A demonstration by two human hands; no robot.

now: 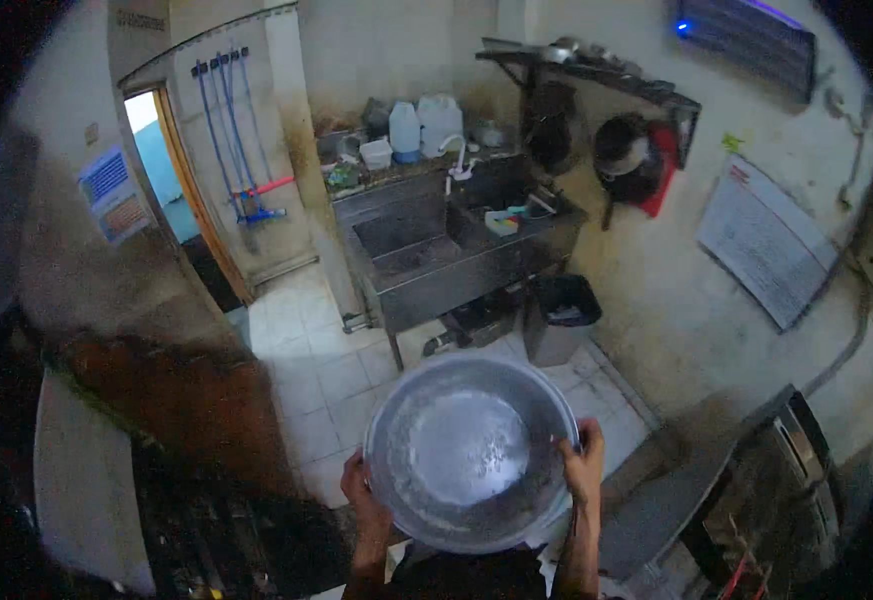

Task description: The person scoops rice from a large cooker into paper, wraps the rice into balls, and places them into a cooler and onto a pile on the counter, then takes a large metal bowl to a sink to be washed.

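A large round metal basin [466, 450] is held out in front of me, its inside facing up towards the camera. Its bottom shines and shows wet-looking spots and pale smears. My left hand [365, 487] grips the rim at the left side. At the right side, my right hand [582, 457] holds the rim, with the thumb on the near edge and fingers around the outside. Beyond the basin stands a metal double sink [451, 277] with a white faucet [459, 159]. A sponge holder [501, 223] sits on the sink's front edge.
A grey bin [560, 330] with a black liner stands right of the sink. Plastic jugs [405, 131] line the ledge behind it. Pans [620, 150] hang on the wall, and long-handled floor tools [234, 135] hang near the doorway. Metal equipment [781, 480] is at the right.
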